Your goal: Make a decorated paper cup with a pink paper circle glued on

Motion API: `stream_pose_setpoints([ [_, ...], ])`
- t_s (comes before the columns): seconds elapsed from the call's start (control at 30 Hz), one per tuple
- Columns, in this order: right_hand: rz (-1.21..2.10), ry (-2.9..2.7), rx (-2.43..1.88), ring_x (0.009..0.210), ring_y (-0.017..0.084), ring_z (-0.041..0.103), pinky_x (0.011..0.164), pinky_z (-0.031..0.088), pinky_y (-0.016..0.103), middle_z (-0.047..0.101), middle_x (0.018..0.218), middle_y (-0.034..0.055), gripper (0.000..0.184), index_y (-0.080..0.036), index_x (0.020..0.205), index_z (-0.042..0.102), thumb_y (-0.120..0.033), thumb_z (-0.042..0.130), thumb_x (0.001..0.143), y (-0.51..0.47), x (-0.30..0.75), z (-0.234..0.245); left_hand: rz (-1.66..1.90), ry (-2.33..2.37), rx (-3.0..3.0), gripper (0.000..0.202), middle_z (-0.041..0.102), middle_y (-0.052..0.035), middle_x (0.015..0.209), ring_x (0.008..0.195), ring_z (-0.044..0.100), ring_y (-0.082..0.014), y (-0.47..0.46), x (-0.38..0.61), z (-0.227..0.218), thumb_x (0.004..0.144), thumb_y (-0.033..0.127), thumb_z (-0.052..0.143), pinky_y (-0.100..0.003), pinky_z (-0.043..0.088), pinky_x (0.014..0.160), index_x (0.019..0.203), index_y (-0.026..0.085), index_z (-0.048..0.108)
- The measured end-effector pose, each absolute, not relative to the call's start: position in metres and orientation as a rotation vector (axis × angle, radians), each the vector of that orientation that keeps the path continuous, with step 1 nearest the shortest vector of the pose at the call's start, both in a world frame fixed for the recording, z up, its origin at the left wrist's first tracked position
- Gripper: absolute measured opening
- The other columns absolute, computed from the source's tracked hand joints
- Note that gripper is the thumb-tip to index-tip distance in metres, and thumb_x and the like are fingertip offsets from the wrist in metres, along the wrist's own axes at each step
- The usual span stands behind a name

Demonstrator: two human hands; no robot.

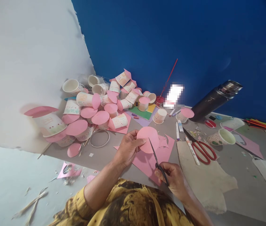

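Note:
My left hand (128, 147) pinches a round pink paper disc (147, 139) and holds it just above a pink paper sheet (147, 161) on the grey board. My right hand (170, 177) is closed around the black handles of small scissors (155, 155). Their thin blades point up and meet the lower right edge of the disc. Pink offcuts (164, 141) lie to the right of the disc.
A heap of paper cups with pink discs (100, 103) fills the back left. Red-handled scissors (202, 150), glue sticks (178, 128), a loose cup (222, 137), a dark flask (214, 99), a beige cloth (205, 175) and a wire ring (100, 138) lie around.

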State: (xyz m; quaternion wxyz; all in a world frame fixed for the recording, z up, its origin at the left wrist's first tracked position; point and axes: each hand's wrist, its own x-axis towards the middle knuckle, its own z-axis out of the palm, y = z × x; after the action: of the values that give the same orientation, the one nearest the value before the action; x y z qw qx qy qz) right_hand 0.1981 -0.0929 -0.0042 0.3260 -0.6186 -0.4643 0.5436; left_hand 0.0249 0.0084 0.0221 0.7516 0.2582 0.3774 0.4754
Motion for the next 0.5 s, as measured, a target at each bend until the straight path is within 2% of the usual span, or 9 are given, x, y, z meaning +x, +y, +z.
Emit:
stream_pose_setpoints([
  [0.27,1.412,-1.23,-1.605,0.047,0.013,0.05,0.047,0.039,0.023,0.059,0.048,0.0004,0.051,-0.019,0.053,0.057,-0.063,0.076,0.071,-0.095,0.199,-0.0097,1.011,0.787,0.534,0.035,0.07,-0.0009,0.071,0.065,0.065,-0.0123,0.0095,0.0217,0.0223,0.051,0.017,0.091,-0.023,0.053,0.064,0.077,0.013,0.068],
  [0.5,1.512,-1.28,-1.518,0.055,0.015,0.056,0.052,0.043,0.024,0.065,0.057,0.0028,0.046,-0.018,0.061,0.063,-0.059,0.072,0.08,-0.0971,0.2058,-0.0089,1.03,0.783,0.601,0.031,0.069,0.0001,0.07,0.06,0.062,-0.0105,0.0069,0.0223,0.0197,0.056,0.019,0.091,-0.022,0.05,0.058,0.076,0.015,0.067],
])
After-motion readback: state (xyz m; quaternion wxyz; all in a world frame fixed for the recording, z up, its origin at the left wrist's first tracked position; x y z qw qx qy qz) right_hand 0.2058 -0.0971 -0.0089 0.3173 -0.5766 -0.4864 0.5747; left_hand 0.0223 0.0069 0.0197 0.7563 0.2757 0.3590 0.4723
